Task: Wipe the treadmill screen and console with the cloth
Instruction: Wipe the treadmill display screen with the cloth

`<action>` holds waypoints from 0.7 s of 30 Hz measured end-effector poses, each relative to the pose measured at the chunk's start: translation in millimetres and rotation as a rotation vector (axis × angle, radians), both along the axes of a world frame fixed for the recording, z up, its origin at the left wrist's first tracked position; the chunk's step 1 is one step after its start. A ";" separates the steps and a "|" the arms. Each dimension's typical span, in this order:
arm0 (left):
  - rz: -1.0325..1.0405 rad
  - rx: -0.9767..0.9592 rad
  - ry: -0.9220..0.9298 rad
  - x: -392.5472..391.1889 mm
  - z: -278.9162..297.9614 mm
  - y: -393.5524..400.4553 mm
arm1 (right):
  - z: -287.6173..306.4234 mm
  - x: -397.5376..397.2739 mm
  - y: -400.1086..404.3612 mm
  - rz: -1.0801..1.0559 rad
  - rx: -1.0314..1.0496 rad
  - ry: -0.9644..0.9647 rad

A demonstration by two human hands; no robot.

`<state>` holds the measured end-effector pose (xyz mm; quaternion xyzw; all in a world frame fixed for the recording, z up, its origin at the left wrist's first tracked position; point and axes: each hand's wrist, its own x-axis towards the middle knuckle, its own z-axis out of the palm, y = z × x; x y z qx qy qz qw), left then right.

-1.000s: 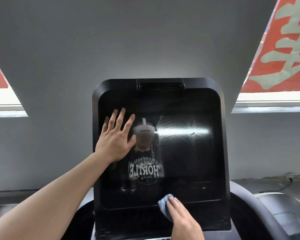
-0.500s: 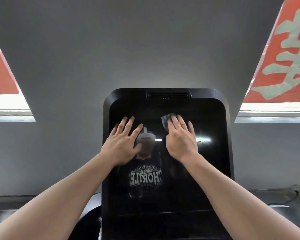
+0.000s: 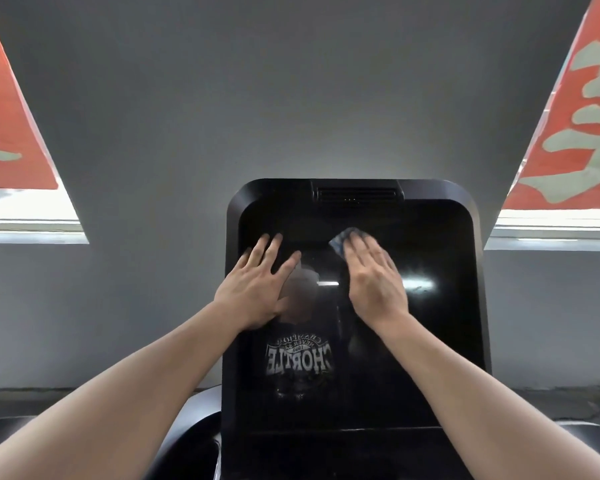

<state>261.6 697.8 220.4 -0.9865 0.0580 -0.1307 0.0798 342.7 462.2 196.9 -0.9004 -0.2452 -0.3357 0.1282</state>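
Note:
The treadmill's black glossy screen (image 3: pixel 430 341) stands upright in front of me inside its dark console frame (image 3: pixel 478 306). My left hand (image 3: pixel 257 289) lies flat on the screen's upper left, fingers spread and straight. My right hand (image 3: pixel 374 278) presses a small blue cloth (image 3: pixel 340 239) against the upper middle of the screen with straight fingers; only the cloth's top edge shows past the fingertips. The glass reflects a person's printed T-shirt.
A vent slot (image 3: pixel 357 194) sits in the console's top edge. Curved dark handrails (image 3: pixel 187 441) flank the console base. Behind is a grey wall, with red banners (image 3: pixel 575 116) over bright windows on both sides.
My right hand carried the cloth from the screen's bottom edge up to its upper middle, then a little higher. The left hand stayed flat on the upper left.

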 end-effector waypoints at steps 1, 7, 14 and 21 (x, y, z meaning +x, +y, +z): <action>0.000 -0.004 0.003 -0.3 -0.4 -0.7 | -0.1 -1.4 0.7 -0.050 0.070 0.030; 0.004 -0.015 0.018 -1.6 1.2 -2.5 | -1.3 -0.2 3.1 0.032 0.008 0.027; -0.002 -0.020 0.017 -1.7 2.0 -1.5 | -4.6 -12.3 11.1 0.097 -0.084 0.021; 0.003 -0.018 0.020 -3.2 2.2 -2.8 | -5.3 -22.2 22.7 0.051 -0.066 0.072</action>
